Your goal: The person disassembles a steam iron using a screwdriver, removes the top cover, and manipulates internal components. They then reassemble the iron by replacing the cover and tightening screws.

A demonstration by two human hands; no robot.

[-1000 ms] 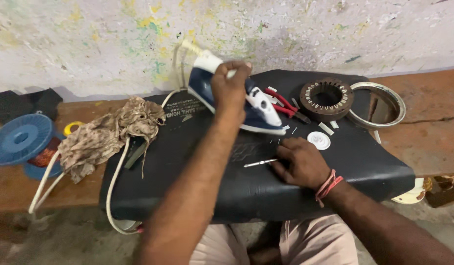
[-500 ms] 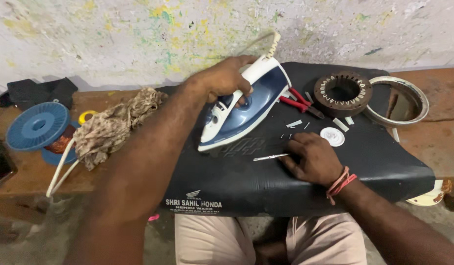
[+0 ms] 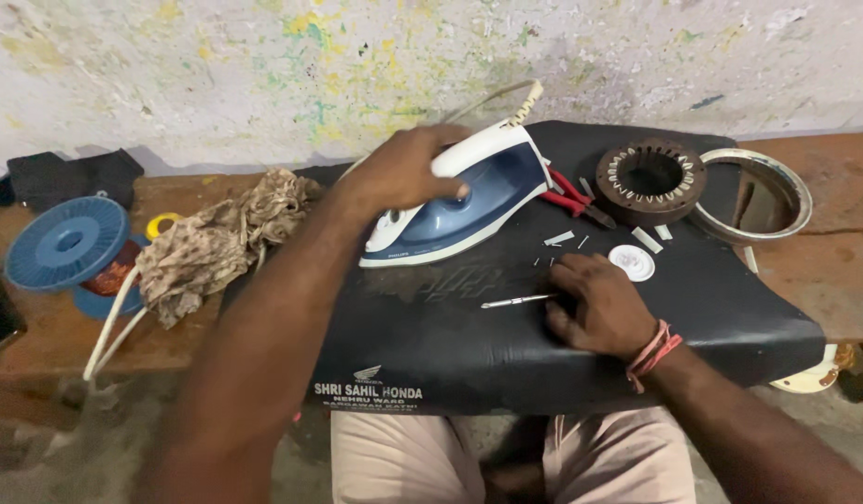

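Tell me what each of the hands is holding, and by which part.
Left hand grips the iron by its white handle. Right hand rests on the black cushion, touching a thin metal tool.

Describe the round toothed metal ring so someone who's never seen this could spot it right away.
On the black padded cushion, look to the far right corner, past the blue and white clothes iron. The dark round metal ring sits there, beside the red-handled pliers; unlike the smooth silver hoop, its inner edge carries pale teeth.

A glossy blue-and-white plastic iron [image 3: 459, 205] lies on a matt black leatherette seat cushion [image 3: 506, 327], beside a dull, ribbed metal stator ring [image 3: 651, 179], a shiny metal hoop [image 3: 758, 196], frayed coarse cloth [image 3: 217, 243] and a worn wooden counter [image 3: 823, 271].
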